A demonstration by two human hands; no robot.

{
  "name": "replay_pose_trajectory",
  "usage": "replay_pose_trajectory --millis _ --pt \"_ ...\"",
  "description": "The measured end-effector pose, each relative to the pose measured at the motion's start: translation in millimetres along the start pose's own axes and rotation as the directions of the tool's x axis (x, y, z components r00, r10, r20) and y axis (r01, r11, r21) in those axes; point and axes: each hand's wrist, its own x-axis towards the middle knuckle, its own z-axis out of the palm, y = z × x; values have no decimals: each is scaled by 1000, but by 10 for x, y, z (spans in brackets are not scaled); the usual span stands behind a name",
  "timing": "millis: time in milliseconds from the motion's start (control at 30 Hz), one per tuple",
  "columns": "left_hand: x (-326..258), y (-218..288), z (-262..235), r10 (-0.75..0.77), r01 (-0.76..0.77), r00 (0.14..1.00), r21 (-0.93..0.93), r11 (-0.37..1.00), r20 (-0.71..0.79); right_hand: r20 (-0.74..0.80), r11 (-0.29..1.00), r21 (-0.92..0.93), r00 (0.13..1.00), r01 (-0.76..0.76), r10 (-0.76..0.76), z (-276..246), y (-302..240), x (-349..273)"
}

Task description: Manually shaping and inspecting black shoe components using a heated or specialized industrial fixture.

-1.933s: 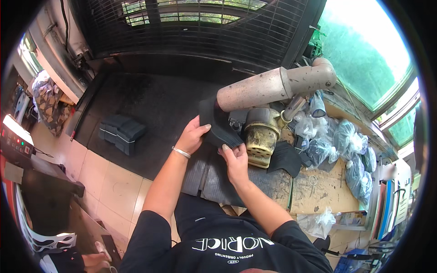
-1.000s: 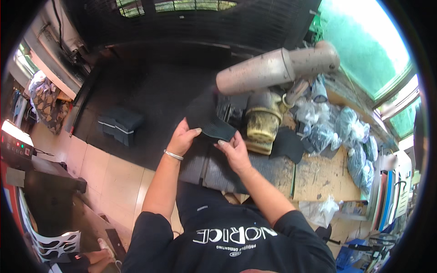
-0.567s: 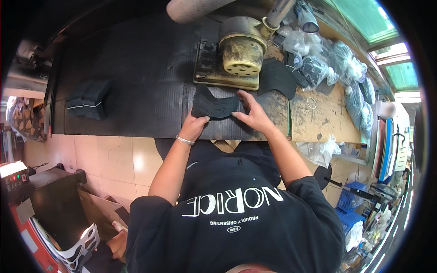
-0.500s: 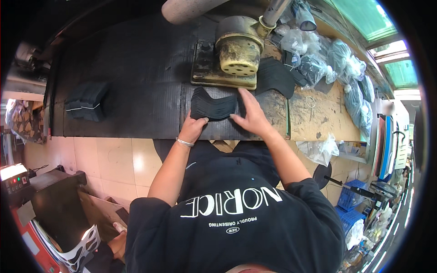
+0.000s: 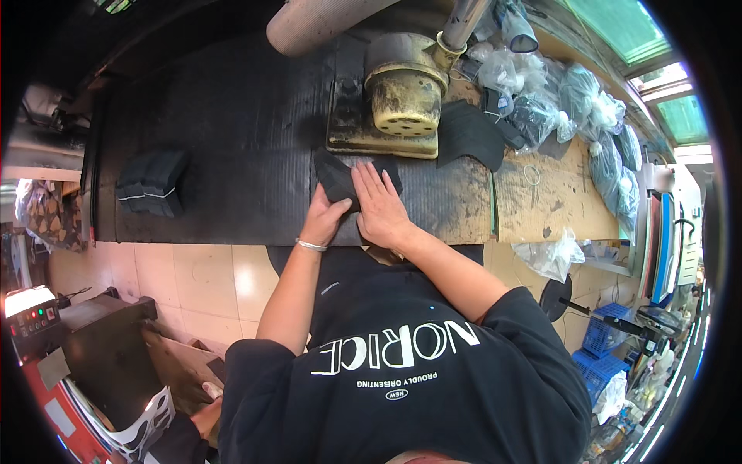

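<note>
Nearest, the black T-shirt point(image 5: 390, 352) fills the lower middle, and both bare forearms reach forward to the bench point(image 5: 247, 193). The left hand point(image 5: 325, 218), a silver bracelet point(image 5: 311, 245) at its wrist, holds the left end of a stack of black curved sheets point(image 5: 334, 179), thumb pressed on the near edge; its other fingers are largely hidden. The right hand point(image 5: 380, 205) lies flat across the stack, fingers straight and together, gripping nothing. The stack sits near the bench's front edge, partly covered by that hand.

The step in hand looks like pressing and evening the sheets. From this pose, the next move would call for a firm left thumb and even palm pressure, so the layers do not slide apart.

Just beyond stands a grimy, yellowed machine point(image 5: 406, 93) with a perforated lower face. Well to the left lies a black bundle point(image 5: 151, 182) with a white tie; at the machine's right, another black curved pile point(image 5: 470, 135). Clear plastic bags point(image 5: 533, 108) crowd the far right, below the windows point(image 5: 618, 31).
</note>
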Motion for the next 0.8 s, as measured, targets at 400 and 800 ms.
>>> replay_pose_trajectory --millis 400,800 --pt "75 35 -183 76 -84 996 254 964 40 -145 962 271 989 37 2 -58 191 -245" --pt "14 1277 -347 354 -288 932 442 850 -74 -246 916 394 969 71 31 -152 476 -285"
